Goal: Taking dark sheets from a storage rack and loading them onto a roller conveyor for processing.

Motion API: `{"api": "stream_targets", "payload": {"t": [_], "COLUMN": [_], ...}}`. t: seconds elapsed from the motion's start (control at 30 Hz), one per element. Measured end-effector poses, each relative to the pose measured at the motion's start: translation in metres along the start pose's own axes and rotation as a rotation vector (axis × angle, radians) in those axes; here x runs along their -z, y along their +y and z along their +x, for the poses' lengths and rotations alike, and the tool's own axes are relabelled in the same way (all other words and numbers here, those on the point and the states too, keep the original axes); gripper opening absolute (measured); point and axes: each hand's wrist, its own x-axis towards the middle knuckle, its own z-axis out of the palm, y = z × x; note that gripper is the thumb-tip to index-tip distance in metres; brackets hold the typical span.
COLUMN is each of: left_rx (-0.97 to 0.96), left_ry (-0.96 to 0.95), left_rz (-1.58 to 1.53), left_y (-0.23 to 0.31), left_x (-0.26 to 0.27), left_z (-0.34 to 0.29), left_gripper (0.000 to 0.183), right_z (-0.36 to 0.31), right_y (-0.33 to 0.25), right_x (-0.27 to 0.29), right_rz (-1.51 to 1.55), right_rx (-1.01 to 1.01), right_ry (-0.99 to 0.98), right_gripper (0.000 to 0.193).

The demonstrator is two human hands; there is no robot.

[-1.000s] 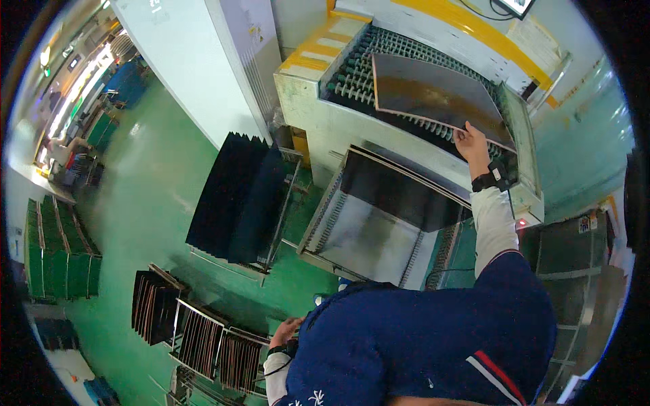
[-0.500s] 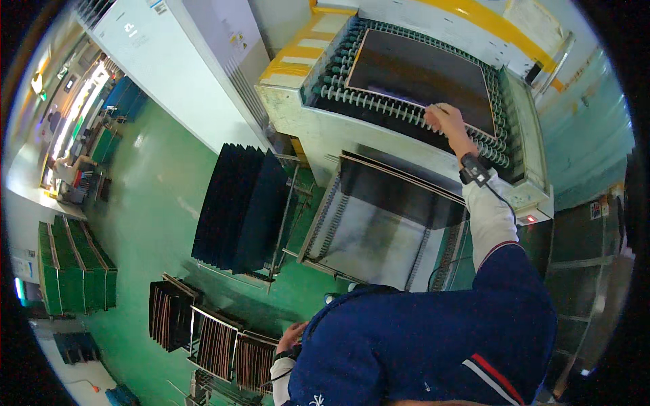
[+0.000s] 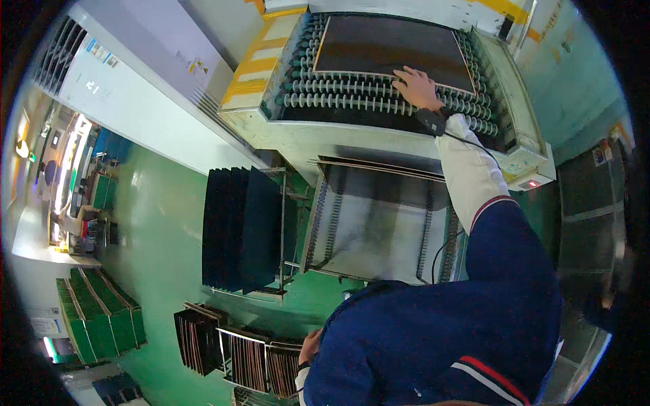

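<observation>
The dark flat panel (image 3: 393,51) lies on the rollers (image 3: 352,103) of the pale machine (image 3: 277,135). The right hand (image 3: 418,89) is at the near edge of this panel, its fingers spread apart; whether they press on it, I cannot tell. The left hand (image 3: 309,346) is low, near a metal rack (image 3: 244,335) of thin boards (image 3: 247,364), partly hidden behind the blue clothing (image 3: 433,331), so I cannot tell its grip

You work in what looks like a factory workshop: before you a roller conveyor (image 3: 352,103) bears a flat dark panel (image 3: 396,51), yellow tape (image 3: 246,87) stripes its casing (image 3: 325,139), and racks (image 3: 283,230) of upright boards (image 3: 230,230) stand on the green floor (image 3: 159,216).
</observation>
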Motion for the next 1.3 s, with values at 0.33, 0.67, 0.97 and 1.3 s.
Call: {"api": "stream_targets", "payload": {"t": [0.33, 0.67, 0.97, 1.3], "left_rx": [0.134, 0.039, 0.058, 0.039], "left_ry": [0.035, 0.018, -0.053, -0.058], "left_rz": [-0.133, -0.169, -0.013, -0.133], "left_y": [0.034, 0.058, 0.083, 0.068], "left_x": [-0.005, -0.011, -0.008, -0.01], "left_z": [-0.006, -0.016, -0.013, 0.0], "left_gripper": [0.043, 0.048, 0.047, 0.041], "right_z": [-0.014, -0.196, -0.287, -0.298], "right_y": [0.01, -0.072, -0.052, -0.063], "right_x": [-0.011, 0.018, -0.025, -0.02], "right_rz": [0.001, 0.559, 0.104, 0.145], "right_rx": [0.13, 0.381, 0.265, 0.281], "right_ry": [0.157, -0.028, -0.101, -0.029], "right_gripper": [0.05, 0.032, 0.062, 0.051]}}
